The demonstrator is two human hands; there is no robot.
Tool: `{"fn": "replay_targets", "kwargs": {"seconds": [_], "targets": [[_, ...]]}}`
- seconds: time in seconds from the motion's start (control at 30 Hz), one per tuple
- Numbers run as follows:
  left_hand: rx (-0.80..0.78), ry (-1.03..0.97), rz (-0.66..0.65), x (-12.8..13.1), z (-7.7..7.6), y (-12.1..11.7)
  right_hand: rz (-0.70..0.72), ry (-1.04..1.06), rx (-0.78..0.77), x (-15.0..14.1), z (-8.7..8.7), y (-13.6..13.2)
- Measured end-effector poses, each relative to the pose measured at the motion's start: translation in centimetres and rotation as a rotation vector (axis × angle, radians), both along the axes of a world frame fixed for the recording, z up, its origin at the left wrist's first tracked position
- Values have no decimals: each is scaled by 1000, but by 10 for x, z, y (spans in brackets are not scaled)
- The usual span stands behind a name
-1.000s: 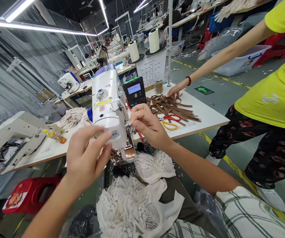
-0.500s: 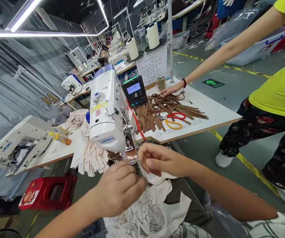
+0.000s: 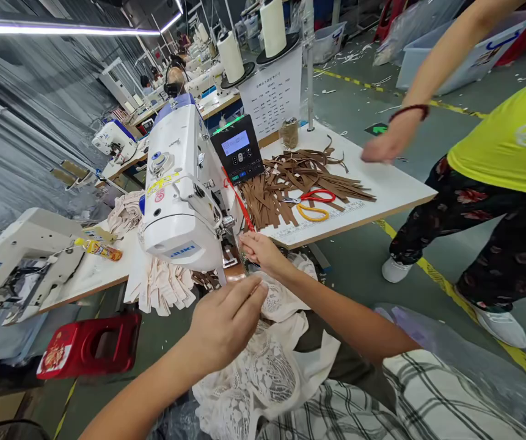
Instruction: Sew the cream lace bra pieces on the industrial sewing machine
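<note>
The two hands are near each other but not touching. The left hand is above the white lace cloth, its fingers bent and close together. The right hand has its fingertips pinched, just beside the low front end of the sewing machine. I cannot tell if either hand holds thread. The lace cloth lies in a soft heap on the person's lap, its long way running up toward the machine. The sewing machine is long, with its front end pointing at the person and its back end far away.

On the white counter are brown strips and scissors, blades pointing left. Pale strips hang at the left. A red stool is on the green floor. Another person in a yellow shirt stands at the right. Far back are more machines and long bright lights.
</note>
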State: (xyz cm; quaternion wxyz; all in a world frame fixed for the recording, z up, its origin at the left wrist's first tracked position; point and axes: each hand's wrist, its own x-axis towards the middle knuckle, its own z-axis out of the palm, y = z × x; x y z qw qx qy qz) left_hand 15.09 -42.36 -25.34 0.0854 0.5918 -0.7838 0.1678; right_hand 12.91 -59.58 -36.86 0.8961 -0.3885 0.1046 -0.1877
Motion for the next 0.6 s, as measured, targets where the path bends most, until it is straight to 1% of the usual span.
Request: {"fn": "replay_targets", "kwargs": {"seconds": [0.07, 0.13, 0.17, 0.2, 0.23, 0.3, 0.37, 0.43, 0.5, 0.53, 0.6], "targets": [[64, -106, 88, 4, -5, -8, 158, 31, 15, -22, -23, -1], [160, -219, 134, 13, -9, -13, 337, 82, 45, -48, -47, -2], [197, -263, 130, 19, -10, -13, 394, 111, 71, -59, -59, -4], [215, -295, 105, 25, -10, -11, 417, 139, 105, -67, -71, -7], [210, -316, 72, 32, -10, -8, 409, 165, 147, -70, -84, -9], [132, -333, 25, 44, -11, 1, 322, 207, 246, -63, -107, -16], [24, -308, 20, 52, -15, 9, 179, 236, 356, -40, -126, -25], [-71, -232, 61, 52, -22, 14, -1, 248, 463, -13, -141, -37], [-152, -135, 115, 46, -31, 15, -205, 248, 556, 4, -153, -55], [-187, -91, 138, 43, -36, 15, -307, 248, 594, 5, -160, -65], [-238, -18, 174, 37, -45, 15, -501, 258, 650, -10, -176, -85]]}}
